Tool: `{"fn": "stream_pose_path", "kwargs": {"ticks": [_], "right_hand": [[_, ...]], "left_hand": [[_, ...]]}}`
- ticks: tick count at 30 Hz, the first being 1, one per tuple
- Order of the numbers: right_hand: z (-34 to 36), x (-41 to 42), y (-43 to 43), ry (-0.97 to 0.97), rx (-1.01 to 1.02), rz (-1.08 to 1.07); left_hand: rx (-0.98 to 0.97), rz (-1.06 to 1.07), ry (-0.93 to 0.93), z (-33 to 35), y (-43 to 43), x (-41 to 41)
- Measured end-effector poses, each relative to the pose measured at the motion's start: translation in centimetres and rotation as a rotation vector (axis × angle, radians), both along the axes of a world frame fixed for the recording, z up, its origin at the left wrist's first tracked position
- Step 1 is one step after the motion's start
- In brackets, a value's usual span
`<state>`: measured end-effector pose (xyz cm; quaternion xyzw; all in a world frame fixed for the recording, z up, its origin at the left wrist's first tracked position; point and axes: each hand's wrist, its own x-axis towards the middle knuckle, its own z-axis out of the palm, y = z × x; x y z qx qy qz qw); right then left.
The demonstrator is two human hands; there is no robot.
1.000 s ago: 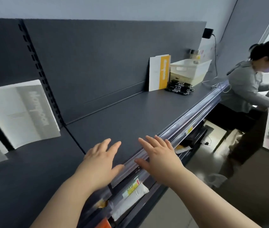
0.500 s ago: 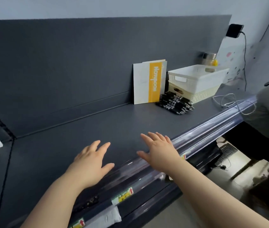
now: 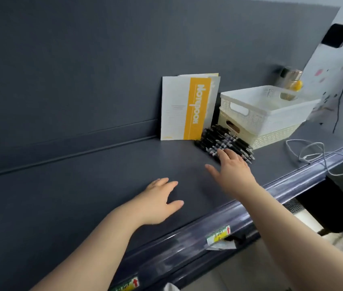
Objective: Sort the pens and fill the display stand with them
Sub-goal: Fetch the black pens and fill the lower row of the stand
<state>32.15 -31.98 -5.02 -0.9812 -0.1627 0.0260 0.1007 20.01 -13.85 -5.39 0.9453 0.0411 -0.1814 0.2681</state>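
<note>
A pile of black pens (image 3: pixel 223 141) lies on the dark grey shelf (image 3: pixel 103 177), just in front of two stacked baskets. My right hand (image 3: pixel 232 169) stretches out over the shelf, fingers spread, and its fingertips reach the near edge of the pen pile. It holds nothing. My left hand (image 3: pixel 158 201) rests palm down on the shelf, fingers apart, well short of the pens. No display stand shows in this view.
A white basket (image 3: pixel 271 110) sits nested on a cream one (image 3: pixel 271 136) behind the pens. A white and yellow booklet (image 3: pixel 187 108) leans on the back panel. A white cable (image 3: pixel 321 158) coils near the shelf's clear front rail (image 3: pixel 208 234). A small bottle (image 3: pixel 292 82) stands behind.
My right hand has moved forward from the shelf's front rail to the pen pile. The left hand also slid forward onto the shelf. The view has shifted right and closer.
</note>
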Motion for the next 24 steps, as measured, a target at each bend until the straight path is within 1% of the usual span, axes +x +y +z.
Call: {"fn": "stream_pose_path", "kwargs": {"ticks": [4, 7, 11, 15, 18, 21, 24], "right_hand": [[0.3, 4.0, -1.1, -0.026, 0.028, -0.049], [0.4, 6.8, -1.6, -0.023, 0.047, -0.033], [-0.2, 9.5, -2.6, 0.006, 0.026, 0.051], [-0.4, 11.1, -3.6, -0.009, -0.071, 0.135], [-0.7, 11.2, -3.8, 0.008, -0.130, 0.214], [-1.0, 11.4, -4.3, 0.026, -0.097, 0.262], [-1.4, 11.2, -4.3, 0.045, -0.057, 0.296]], "left_hand": [[-0.122, -0.006, 0.015, 0.1, -2.0, 3.2], [-0.199, 0.059, 0.005, 0.5, -3.5, 5.6], [-0.341, 0.249, -0.003, 0.8, -6.1, 8.6], [-0.479, 0.444, -0.015, 0.1, -8.8, 12.3], [-0.558, 0.604, -0.071, -0.3, -10.3, 14.7], [-0.560, 0.727, -0.155, -0.3, -12.1, 16.9], [-0.512, 0.819, -0.187, -0.4, -13.1, 18.1]]}}
